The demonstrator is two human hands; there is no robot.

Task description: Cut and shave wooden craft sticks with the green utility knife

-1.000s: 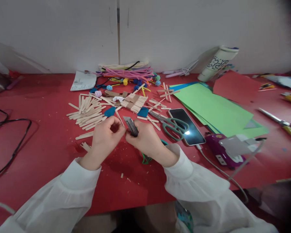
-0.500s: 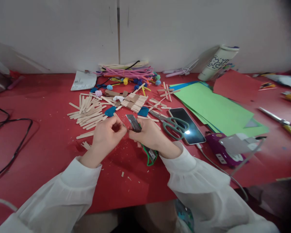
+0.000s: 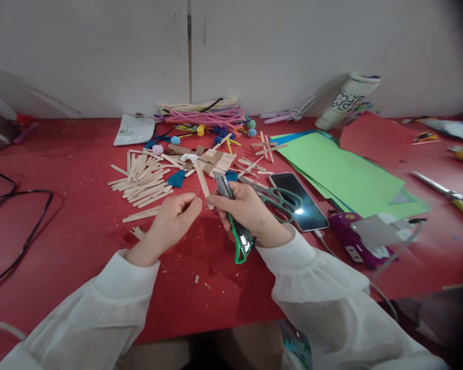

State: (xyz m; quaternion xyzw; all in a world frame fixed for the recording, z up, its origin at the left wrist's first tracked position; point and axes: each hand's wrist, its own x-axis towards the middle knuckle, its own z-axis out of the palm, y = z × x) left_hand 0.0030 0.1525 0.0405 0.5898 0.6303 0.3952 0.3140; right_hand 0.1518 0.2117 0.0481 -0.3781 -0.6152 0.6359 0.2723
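My right hand [image 3: 247,210] is wrapped round a green and black utility knife [image 3: 239,236], its blade end pointing away from me. The thumb and finger of that hand also pinch the near end of a craft stick [image 3: 202,179], which slants up and to the left. Just left of it, my left hand [image 3: 177,218] is closed, thumb against curled fingers; whether it holds anything small is hidden. Beyond the hands lies a raft of craft sticks [image 3: 216,162] with brown strips across it. A loose pile of craft sticks [image 3: 146,180] spreads to the left.
Green-handled scissors [image 3: 280,203] lie by a phone [image 3: 299,200] on the right. Green paper sheets [image 3: 343,172], a purple device [image 3: 351,236] and a leaning tumbler [image 3: 345,103] are farther right. Pink pipe cleaners [image 3: 204,115] lie at the back. Small wood scraps dot the red table [image 3: 200,308].
The craft stick has passed from my left fingers to my right thumb and finger. My hands have moved slightly apart, and more of the knife now shows.
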